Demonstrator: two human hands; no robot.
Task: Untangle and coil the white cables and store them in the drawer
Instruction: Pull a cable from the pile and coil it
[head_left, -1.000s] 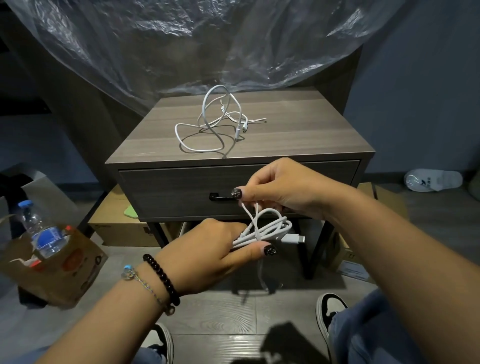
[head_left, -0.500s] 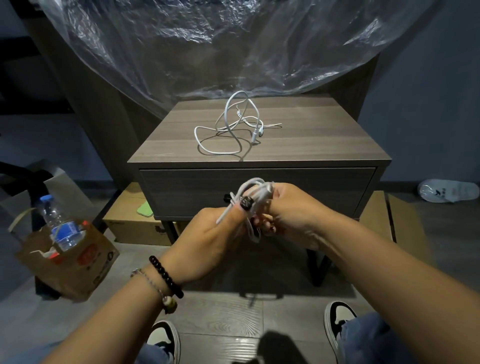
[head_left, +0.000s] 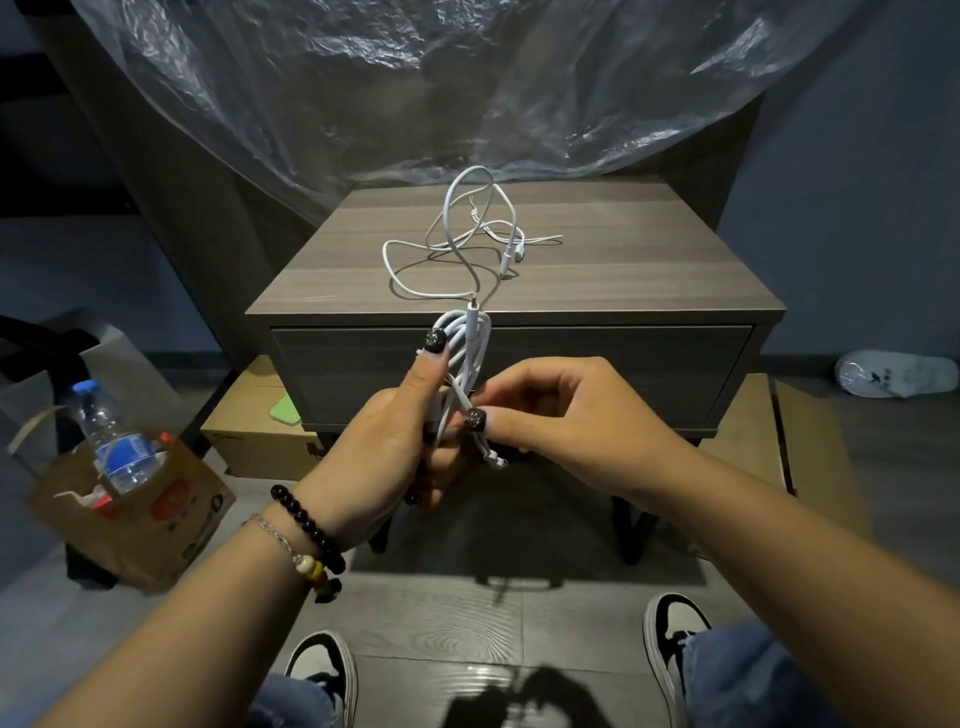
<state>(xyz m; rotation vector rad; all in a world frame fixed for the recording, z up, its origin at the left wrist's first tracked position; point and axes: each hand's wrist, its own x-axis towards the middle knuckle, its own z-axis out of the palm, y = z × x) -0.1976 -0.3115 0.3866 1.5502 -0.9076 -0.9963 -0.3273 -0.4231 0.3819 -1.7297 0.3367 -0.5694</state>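
**Coiled cable held upright before the shut drawer**

Head view: the left hand (head_left: 379, 447) was curled tight around a coiled white cable (head_left: 464, 353), thumb pressed against the loops rising above its fingers. The right hand (head_left: 561, 421) pinched the cable's loose end just beside the left thumb, a plug dangling below its fingertips. Beyond both hands, a tangled white cable (head_left: 457, 249) lay on the nightstand (head_left: 649, 270), above the closed drawer (head_left: 623, 364).
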